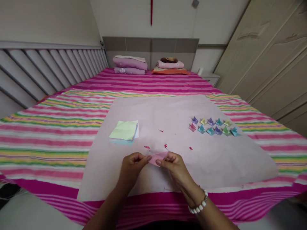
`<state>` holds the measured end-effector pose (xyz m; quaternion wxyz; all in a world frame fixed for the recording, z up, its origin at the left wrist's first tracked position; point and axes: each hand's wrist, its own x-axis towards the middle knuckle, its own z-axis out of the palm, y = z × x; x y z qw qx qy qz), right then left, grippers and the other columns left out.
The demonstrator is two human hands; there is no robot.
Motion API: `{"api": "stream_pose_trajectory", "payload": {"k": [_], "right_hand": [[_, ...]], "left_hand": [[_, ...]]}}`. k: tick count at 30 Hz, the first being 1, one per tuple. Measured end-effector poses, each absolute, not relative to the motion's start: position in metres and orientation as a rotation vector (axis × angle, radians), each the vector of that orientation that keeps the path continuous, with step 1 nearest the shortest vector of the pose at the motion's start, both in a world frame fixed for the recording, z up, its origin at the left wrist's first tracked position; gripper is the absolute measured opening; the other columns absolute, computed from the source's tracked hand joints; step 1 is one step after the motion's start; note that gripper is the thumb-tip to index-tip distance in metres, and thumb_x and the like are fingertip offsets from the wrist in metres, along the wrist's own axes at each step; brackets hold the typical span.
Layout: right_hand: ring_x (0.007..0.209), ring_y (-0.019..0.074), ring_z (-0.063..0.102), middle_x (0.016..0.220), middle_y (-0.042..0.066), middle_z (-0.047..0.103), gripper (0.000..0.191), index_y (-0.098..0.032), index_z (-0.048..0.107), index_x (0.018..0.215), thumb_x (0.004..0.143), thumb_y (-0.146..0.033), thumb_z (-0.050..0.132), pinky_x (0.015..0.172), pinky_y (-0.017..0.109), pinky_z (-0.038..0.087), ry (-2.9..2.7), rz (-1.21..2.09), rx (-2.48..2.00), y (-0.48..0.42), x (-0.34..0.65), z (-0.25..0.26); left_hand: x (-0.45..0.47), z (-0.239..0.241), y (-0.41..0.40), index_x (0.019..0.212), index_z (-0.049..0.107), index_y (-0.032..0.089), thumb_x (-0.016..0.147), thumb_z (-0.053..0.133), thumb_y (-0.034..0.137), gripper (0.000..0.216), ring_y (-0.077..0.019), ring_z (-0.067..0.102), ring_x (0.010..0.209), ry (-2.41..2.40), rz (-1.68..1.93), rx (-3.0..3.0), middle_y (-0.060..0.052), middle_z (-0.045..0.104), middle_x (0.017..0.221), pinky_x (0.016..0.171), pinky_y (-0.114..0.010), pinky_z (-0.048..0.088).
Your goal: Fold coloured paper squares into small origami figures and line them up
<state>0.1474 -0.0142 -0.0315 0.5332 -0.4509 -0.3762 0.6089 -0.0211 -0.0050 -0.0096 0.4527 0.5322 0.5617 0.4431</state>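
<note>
A small folded piece of pink paper (157, 157) is held just above the pale sheet (153, 115), between my two hands. My left hand (134, 166) pinches its left corner with thumb and forefinger. On the right side, my right hand (176, 167) grips the paper, its thumb lying over the near edge; a white bead bracelet (199, 204) circles that wrist. To the left lies a stack of square paper (123, 131), light green on top with blue below. Several folded paper pieces (210, 131) in purple, yellow, blue, green and pink stand in two rows at the right.
Red marks or scraps (191, 148) dot the sheet near my hands. The sheet lies on a bed with a striped cover (48, 137). Folded purple bedding (130, 65) and a pink pile (170, 65) sit by the headboard (151, 48). A slatted rail (52, 70) runs along the left.
</note>
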Motion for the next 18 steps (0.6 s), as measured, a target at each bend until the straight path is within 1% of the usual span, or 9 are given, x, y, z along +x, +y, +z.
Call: {"api": "stream_pose_trajectory", "payload": {"k": [2, 4, 7, 8, 9, 11, 13, 16, 18], "right_hand": [[0.047, 0.0080, 0.042, 0.049, -0.006, 0.053, 0.033, -0.017, 0.060, 0.055, 0.053, -0.034, 0.088, 0.051, 0.024, 0.031, -0.899, 1.448, -1.078, -0.013, 0.148, -0.033], [0.046, 0.0076, 0.042, 0.048, -0.006, 0.053, 0.035, -0.017, 0.058, 0.052, 0.052, -0.033, 0.088, 0.050, 0.023, 0.031, -0.905, 1.443, -1.077, -0.012, 0.149, -0.035], [0.046, 0.0077, 0.043, 0.049, -0.006, 0.055, 0.035, -0.017, 0.057, 0.052, 0.052, -0.033, 0.089, 0.050, 0.023, 0.032, -0.929, 1.456, -1.063, -0.011, 0.149, -0.035], [0.046, 0.0079, 0.044, 0.049, -0.005, 0.056, 0.035, -0.017, 0.058, 0.053, 0.052, -0.033, 0.089, 0.050, 0.023, 0.033, -0.939, 1.466, -1.061, -0.011, 0.148, -0.034], [0.047, 0.0081, 0.045, 0.050, -0.005, 0.057, 0.034, -0.017, 0.059, 0.053, 0.051, -0.033, 0.089, 0.050, 0.023, 0.033, -0.946, 1.475, -1.060, -0.011, 0.147, -0.033], [0.048, 0.0087, 0.048, 0.052, -0.004, 0.060, 0.033, -0.017, 0.062, 0.054, 0.049, -0.033, 0.090, 0.051, 0.023, 0.035, -0.944, 1.489, -1.052, -0.012, 0.144, -0.031], [0.051, 0.0101, 0.051, 0.056, -0.002, 0.064, 0.030, -0.017, 0.066, 0.058, 0.050, -0.035, 0.089, 0.053, 0.024, 0.038, -0.938, 1.494, -1.044, -0.013, 0.141, -0.030], [0.057, 0.0126, 0.056, 0.062, 0.000, 0.068, 0.026, -0.017, 0.072, 0.065, 0.059, -0.039, 0.085, 0.059, 0.026, 0.043, -0.969, 1.493, -1.049, -0.016, 0.139, -0.031], [0.060, 0.0137, 0.058, 0.063, 0.001, 0.068, 0.025, -0.018, 0.073, 0.066, 0.062, -0.039, 0.083, 0.063, 0.027, 0.045, -0.976, 1.495, -1.047, -0.018, 0.139, -0.033]], "left_hand": [[-0.023, -0.010, -0.005, 0.048, 0.058, 0.017, 0.066, 0.075, 0.040, 0.034, -0.0096, 0.044, 0.047, 1.399, 1.087, 1.349, 0.005, 0.049, 0.045, 0.048, -0.022, 0.035], [-0.025, -0.009, -0.003, 0.051, 0.061, 0.017, 0.068, 0.073, 0.041, 0.032, -0.0114, 0.049, 0.050, 1.378, 1.050, 1.389, 0.003, 0.055, 0.049, 0.050, -0.023, 0.039], [-0.026, -0.006, 0.000, 0.076, 0.073, 0.018, 0.069, 0.073, 0.037, 0.020, -0.0175, 0.063, 0.069, 1.302, 1.011, 1.448, -0.003, 0.071, 0.073, 0.066, -0.028, 0.049], [-0.026, -0.005, 0.000, 0.084, 0.074, 0.018, 0.069, 0.073, 0.035, 0.022, -0.0188, 0.064, 0.075, 1.270, 1.000, 1.469, -0.004, 0.073, 0.081, 0.070, -0.030, 0.050], [-0.025, -0.004, 0.001, 0.086, 0.074, 0.018, 0.070, 0.072, 0.034, 0.023, -0.0192, 0.065, 0.077, 1.242, 0.988, 1.486, -0.005, 0.073, 0.083, 0.072, -0.030, 0.050], [-0.023, -0.004, 0.001, 0.075, 0.071, 0.017, 0.073, 0.069, 0.034, 0.017, -0.0178, 0.063, 0.071, 1.218, 0.979, 1.508, -0.003, 0.070, 0.074, 0.067, -0.028, 0.048], [-0.019, -0.005, 0.001, 0.064, 0.066, 0.017, 0.077, 0.064, 0.035, 0.022, -0.0161, 0.059, 0.064, 1.239, 1.001, 1.512, -0.001, 0.065, 0.064, 0.062, -0.027, 0.045], [-0.015, -0.007, -0.002, 0.063, 0.063, 0.017, 0.078, 0.063, 0.034, 0.023, -0.0155, 0.057, 0.063, 1.292, 1.082, 1.509, 0.001, 0.062, 0.061, 0.062, -0.026, 0.044], [-0.012, -0.008, -0.004, 0.063, 0.061, 0.018, 0.078, 0.062, 0.034, 0.022, -0.0154, 0.056, 0.063, 1.317, 1.144, 1.507, 0.001, 0.061, 0.062, 0.063, -0.026, 0.044]]}}
